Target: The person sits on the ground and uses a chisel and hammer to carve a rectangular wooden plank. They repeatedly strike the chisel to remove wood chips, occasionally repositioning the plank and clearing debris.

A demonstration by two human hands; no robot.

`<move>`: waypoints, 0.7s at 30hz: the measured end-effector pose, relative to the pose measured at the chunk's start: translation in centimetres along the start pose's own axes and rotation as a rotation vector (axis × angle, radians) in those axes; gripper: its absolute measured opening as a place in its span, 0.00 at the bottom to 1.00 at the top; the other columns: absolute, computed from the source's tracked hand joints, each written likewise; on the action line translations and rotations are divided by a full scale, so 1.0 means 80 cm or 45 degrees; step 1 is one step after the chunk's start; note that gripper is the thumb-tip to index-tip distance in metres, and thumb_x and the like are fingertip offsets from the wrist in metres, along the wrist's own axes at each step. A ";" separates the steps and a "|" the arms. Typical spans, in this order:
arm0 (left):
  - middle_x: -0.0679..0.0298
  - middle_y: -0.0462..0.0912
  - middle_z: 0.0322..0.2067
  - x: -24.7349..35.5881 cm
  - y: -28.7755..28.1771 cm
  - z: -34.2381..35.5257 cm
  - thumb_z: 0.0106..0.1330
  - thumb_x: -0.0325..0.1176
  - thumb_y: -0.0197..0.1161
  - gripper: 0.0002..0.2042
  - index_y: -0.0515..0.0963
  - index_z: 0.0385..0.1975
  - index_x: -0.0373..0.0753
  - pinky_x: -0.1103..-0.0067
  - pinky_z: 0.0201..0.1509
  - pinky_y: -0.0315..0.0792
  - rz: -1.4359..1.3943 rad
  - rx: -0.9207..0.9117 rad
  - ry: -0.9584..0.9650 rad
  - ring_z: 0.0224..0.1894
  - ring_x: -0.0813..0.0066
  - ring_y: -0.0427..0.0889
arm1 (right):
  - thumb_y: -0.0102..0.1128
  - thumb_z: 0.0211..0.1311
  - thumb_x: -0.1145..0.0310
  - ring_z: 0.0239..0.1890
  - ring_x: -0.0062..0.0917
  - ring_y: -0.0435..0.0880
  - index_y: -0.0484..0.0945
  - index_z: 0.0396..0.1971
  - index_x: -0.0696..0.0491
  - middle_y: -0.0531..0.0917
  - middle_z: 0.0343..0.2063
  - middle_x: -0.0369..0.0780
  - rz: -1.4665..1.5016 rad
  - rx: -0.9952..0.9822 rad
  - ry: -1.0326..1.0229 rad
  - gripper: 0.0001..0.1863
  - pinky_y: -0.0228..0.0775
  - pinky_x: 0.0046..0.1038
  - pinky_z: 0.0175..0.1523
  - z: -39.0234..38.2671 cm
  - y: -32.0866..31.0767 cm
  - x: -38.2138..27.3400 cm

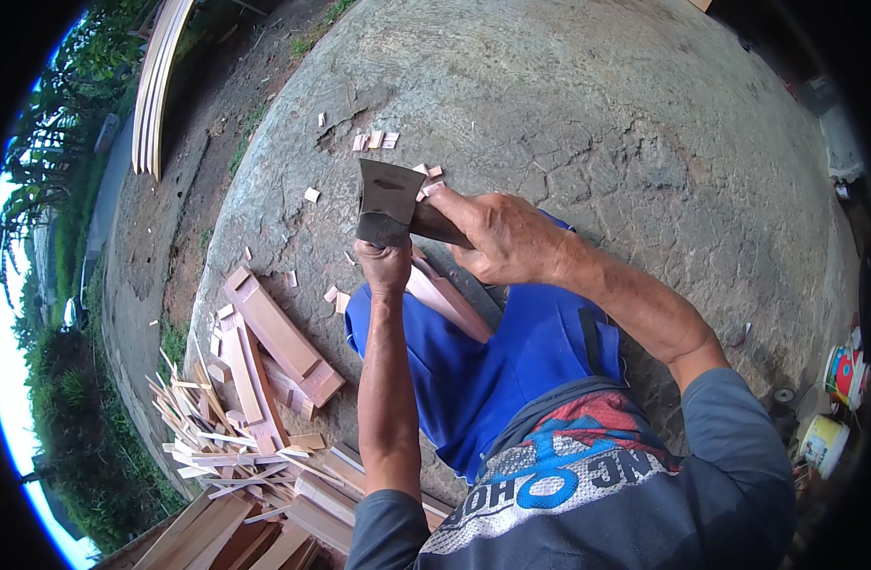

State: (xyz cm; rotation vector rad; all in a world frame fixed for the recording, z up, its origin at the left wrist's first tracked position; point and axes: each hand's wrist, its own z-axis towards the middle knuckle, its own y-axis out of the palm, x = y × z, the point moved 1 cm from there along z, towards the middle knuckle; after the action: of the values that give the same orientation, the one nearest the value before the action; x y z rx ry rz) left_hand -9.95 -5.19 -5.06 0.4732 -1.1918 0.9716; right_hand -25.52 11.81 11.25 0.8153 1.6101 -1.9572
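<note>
My right hand is wrapped round the short handle of a hatchet. Its broad grey metal head is in front of my left hand. That hand is closed just below the head, and whatever it grips is hidden. Between my knees lies a pinkish wooden piece, its far end partly covered by my hands. A dark grey flat strip runs alongside it. Small cut wood blocks are scattered on the concrete beyond the hatchet.
To my left lie shaped wooden pieces and a heap of thin offcuts. Boards are stacked at the lower left. Two paint buckets stand at the far right. Long planks rest beyond the concrete's left edge.
</note>
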 end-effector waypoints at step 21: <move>0.63 0.85 0.45 -0.049 -0.025 -0.035 0.68 0.36 0.71 0.13 0.80 0.47 0.38 0.66 0.53 0.78 0.222 -0.041 -0.122 0.46 0.67 0.83 | 0.63 0.61 0.71 0.36 0.48 0.91 0.71 0.46 0.57 0.88 0.32 0.48 -0.596 -0.459 -0.202 0.16 0.85 0.46 0.40 0.051 0.028 -0.016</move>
State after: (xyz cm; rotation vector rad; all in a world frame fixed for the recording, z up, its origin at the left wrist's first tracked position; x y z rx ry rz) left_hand -6.93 -5.63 -9.31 0.3984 -1.3505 1.0870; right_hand -23.68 7.39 11.12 0.1438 2.1046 -1.8702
